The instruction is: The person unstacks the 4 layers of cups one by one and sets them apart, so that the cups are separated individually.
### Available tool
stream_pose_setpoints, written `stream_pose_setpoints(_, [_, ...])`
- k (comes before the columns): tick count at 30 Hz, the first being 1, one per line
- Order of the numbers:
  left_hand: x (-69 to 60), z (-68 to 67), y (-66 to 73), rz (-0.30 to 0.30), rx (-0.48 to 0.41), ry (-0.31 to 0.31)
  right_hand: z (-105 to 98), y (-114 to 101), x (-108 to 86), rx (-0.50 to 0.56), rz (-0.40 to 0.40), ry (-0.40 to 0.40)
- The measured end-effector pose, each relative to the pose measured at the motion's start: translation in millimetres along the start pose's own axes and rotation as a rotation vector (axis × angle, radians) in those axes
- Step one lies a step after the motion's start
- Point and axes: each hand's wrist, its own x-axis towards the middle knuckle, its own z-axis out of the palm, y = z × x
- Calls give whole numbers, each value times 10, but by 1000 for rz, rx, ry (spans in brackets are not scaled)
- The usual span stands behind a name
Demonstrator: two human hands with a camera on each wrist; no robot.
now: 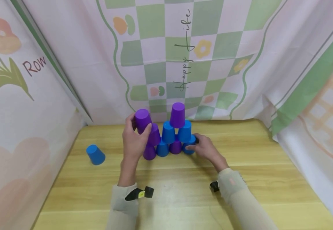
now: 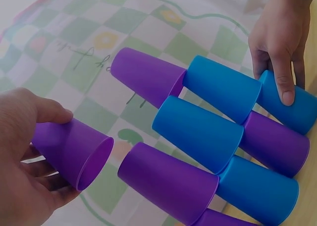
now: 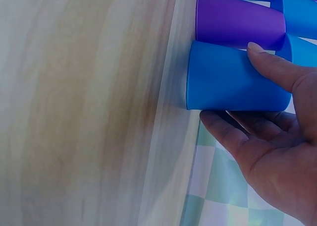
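— How are your hands placed?

— My left hand [image 1: 135, 143] pinches one purple cup [image 1: 143, 116], thumb on one side and fingers round the other, its mouth facing down. Seen from my left wrist, there is a gap between it and the stack [image 1: 168, 132].

— And the other one?

— My right hand [image 1: 205, 147] has its thumb and fingers on either side of one blue cup [image 3: 228, 80], the end one of the bottom row, nearest the right edge of the table [image 1: 178, 195].

— How many cups stand in that stack?

— Eight, all mouth down. Four make the bottom row, two purple and two blue, alternating. Three rest on those: one purple at the end towards the table's left edge, then two blue. One purple top cup [image 1: 178, 115] sits above, bridging those two blue ones.

— Any others?

— One loose blue cup [image 1: 95, 155], well apart from the stack, near the left edge, towards the far left corner. Counting the one I hold, that's ten: five purple, five blue.

— Where is the stack?

— Near the far edge, around its middle. One checked cloth [image 1: 150, 20] hangs behind that edge.
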Motion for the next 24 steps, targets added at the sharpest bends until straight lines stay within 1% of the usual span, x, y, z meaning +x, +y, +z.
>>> stream_pose_setpoints(11, [-30,-111,-11,-18,5,24,14,4,-3,-11,-10,2])
stream_pose_setpoints(19, [-23,-163,-57,11,-3,55,7,23,4,-6,-10,0])
stream_pose_setpoints(24, [-18,-203,-95,-9,1,75,5,14,5,3,-6,-5])
